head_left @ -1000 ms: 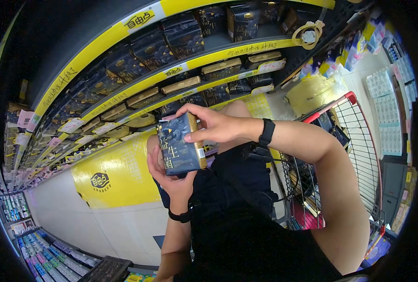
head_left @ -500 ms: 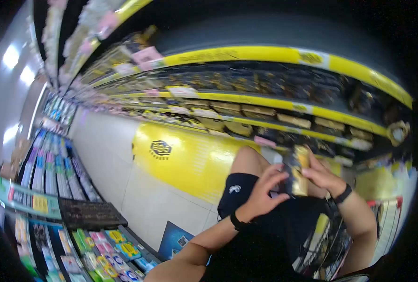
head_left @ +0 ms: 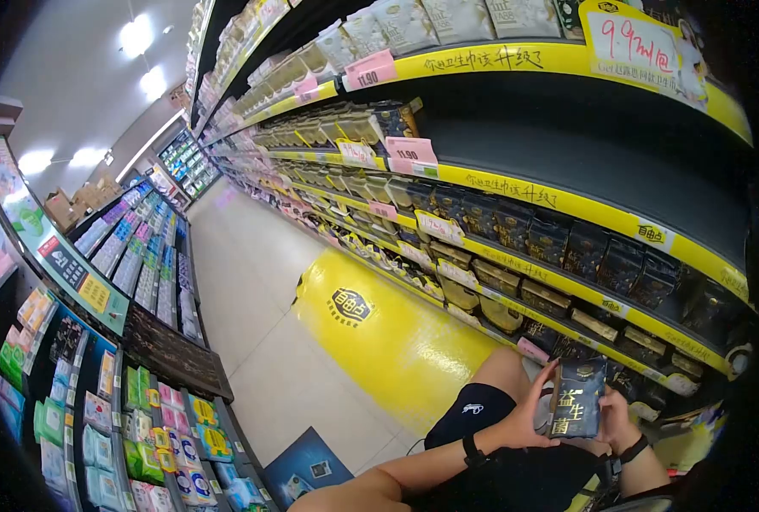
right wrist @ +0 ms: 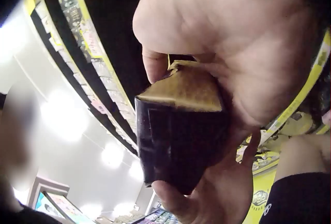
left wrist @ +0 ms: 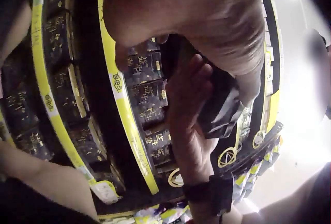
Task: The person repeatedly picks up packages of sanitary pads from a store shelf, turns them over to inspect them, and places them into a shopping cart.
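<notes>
Dark pack (head_left: 578, 399) at 4 o'clock, head view. Left hand (head_left: 523, 422): grip curled round its 9 o'clock edge. Right hand (head_left: 621, 423): grip curled round its 3 o'clock edge. Stocked shelves (head_left: 529, 197) at 2 o'clock.

Dark packet (head_left: 580, 398): "益生菌"; pink tag (head_left: 412, 153): "11.90".

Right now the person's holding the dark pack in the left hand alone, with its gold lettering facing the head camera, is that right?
Not quite: the left hand isn't alone. The head view shows the right hand gripping the dark pack too, at its other side. The gold lettering does face the head camera.
</notes>
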Demonstrator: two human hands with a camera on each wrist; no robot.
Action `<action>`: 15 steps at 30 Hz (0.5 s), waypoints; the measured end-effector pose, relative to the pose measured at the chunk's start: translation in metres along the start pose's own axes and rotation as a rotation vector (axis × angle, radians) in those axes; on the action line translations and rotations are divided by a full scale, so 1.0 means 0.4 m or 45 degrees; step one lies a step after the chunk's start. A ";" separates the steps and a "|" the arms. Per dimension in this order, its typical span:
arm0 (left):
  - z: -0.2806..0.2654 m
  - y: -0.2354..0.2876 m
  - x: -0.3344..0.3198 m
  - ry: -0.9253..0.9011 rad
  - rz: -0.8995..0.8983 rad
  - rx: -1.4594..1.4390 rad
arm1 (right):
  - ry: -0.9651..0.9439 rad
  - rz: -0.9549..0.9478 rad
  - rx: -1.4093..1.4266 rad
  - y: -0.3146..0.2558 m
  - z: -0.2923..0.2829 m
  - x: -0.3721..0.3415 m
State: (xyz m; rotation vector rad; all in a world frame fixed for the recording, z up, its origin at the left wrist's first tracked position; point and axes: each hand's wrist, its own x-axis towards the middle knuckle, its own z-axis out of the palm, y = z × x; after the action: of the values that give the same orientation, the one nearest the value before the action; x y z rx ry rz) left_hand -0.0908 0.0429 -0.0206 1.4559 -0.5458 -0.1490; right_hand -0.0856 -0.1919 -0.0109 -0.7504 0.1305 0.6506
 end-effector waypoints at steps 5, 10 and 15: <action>-0.016 0.000 -0.001 -0.099 -0.031 -0.109 | -0.078 0.214 0.012 -0.002 0.057 0.002; -0.021 0.036 -0.010 -0.072 -0.003 0.031 | -0.050 0.236 -0.204 0.068 0.008 0.027; -0.024 0.086 -0.003 -0.110 0.016 0.231 | -0.087 0.176 -0.253 0.083 -0.015 0.033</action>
State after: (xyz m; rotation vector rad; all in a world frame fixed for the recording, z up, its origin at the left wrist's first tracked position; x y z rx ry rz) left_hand -0.0957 0.0566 0.0121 1.6278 -0.6523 -0.1556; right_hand -0.0941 -0.1714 -0.0394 -0.9149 0.0557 0.8284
